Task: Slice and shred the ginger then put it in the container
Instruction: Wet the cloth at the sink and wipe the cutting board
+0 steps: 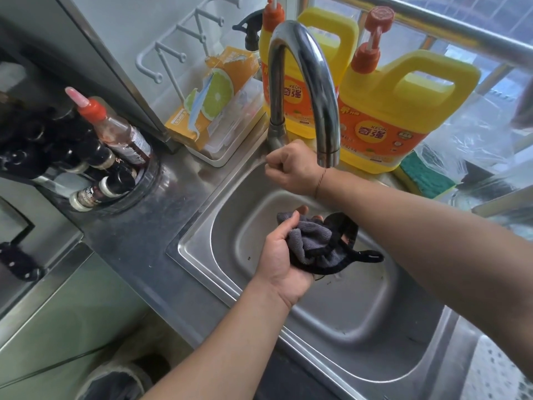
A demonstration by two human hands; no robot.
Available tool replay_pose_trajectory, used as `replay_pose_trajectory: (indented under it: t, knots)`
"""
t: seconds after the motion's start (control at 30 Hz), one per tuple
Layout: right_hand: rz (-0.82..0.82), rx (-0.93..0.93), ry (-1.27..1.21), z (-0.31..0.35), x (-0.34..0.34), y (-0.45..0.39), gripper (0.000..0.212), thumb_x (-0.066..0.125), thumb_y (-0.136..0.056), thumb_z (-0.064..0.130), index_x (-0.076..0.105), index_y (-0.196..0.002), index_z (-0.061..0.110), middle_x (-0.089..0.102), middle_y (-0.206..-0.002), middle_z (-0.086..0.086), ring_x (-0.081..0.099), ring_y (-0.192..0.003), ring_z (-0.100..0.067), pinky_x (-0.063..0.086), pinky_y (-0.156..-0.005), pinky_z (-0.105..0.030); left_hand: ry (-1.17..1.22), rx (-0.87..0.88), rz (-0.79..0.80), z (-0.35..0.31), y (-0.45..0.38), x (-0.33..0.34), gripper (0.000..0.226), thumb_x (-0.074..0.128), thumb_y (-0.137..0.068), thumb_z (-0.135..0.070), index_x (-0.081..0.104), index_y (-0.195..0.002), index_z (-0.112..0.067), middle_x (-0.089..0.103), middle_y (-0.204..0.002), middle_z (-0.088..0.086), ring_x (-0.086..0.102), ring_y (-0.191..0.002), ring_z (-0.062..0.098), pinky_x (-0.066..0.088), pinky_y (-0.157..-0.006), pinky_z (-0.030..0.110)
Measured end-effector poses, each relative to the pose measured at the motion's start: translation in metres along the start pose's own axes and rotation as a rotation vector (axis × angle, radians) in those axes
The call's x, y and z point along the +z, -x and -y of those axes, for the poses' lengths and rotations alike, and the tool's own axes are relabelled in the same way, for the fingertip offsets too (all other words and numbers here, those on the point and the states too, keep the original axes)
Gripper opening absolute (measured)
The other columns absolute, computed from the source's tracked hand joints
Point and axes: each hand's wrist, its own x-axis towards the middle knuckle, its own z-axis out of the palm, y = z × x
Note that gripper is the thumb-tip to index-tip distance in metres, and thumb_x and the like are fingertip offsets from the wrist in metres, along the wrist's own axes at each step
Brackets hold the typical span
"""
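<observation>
A grey cloth with black trim (317, 243) is gripped in the left hand (281, 255) above the basin of a steel sink (331, 319), the fingers curled round the bunched fabric and a loose black strip left hanging to the right of that hand. The right hand (291, 166) is held beyond the left, at the far rim of the sink, closed into a fist at the base of the curved tap (302, 90); whether the tap lever is held inside the fist cannot be told. A thin cord is worn on the right wrist. No ginger and no cutting container can be made out in this view.

Behind the right hand, 2 yellow detergent jugs (403, 111) with orange pump caps are stood side by side on the bench (138, 226), touching or nearly so. To the left of the tap, a torn orange carton printed with a lime slice (213, 96) is propped in a pale tray. Further left of both hands, a round recessed holder (115, 168) is filled with dark bottles, among them a sauce bottle with a red nozzle (115, 125) leaning outward. To the right of the right forearm, clear plastic bags (476, 134) and a green sponge (427, 177) are seen.
</observation>
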Motion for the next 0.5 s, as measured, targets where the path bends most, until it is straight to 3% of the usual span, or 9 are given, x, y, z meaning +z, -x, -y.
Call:
replay_pose_trajectory:
  t: [0.2, 0.37, 0.5]
  knots:
    - [-0.056, -0.133, 0.094, -0.0011, 0.0026, 0.0016, 0.032, 0.047, -0.077, 0.009, 0.034, -0.048, 0.011, 0.027, -0.048, 0.002, 0.026, -0.043, -0.018, 0.033, -0.039, -0.031, 0.030, 0.003, -0.031, 0.0002, 0.0049, 0.0018, 0.032, 0.054, -0.099, -0.025, 0.073, -0.077, -0.012, 0.066, -0.086, 0.011, 0.074, -0.075, 0.029, 0.063, -0.068, 0.043]
    - [-0.050, -0.211, 0.152, 0.0011, 0.0047, 0.0072, 0.027, 0.045, -0.073, 0.006, 0.036, -0.048, 0.009, 0.026, -0.050, 0.004, 0.024, -0.044, -0.016, 0.035, -0.041, -0.029, -0.006, -0.020, -0.031, 0.0001, 0.0069, 0.0053, 0.050, 0.051, -0.101, -0.028, 0.077, -0.061, -0.012, 0.070, -0.080, 0.010, 0.074, -0.072, 0.027, 0.055, -0.081, 0.044]
    - [-0.022, -0.229, 0.141, -0.0038, 0.0011, 0.0081, 0.028, 0.047, -0.075, 0.005, 0.036, -0.049, 0.009, 0.030, -0.046, -0.002, 0.025, -0.045, -0.016, 0.033, -0.040, -0.030, -0.017, -0.014, -0.052, 0.0003, 0.0066, 0.0063, 0.042, 0.054, -0.100, -0.028, 0.077, -0.068, -0.013, 0.068, -0.084, 0.009, 0.074, -0.076, 0.027, 0.056, -0.083, 0.045]
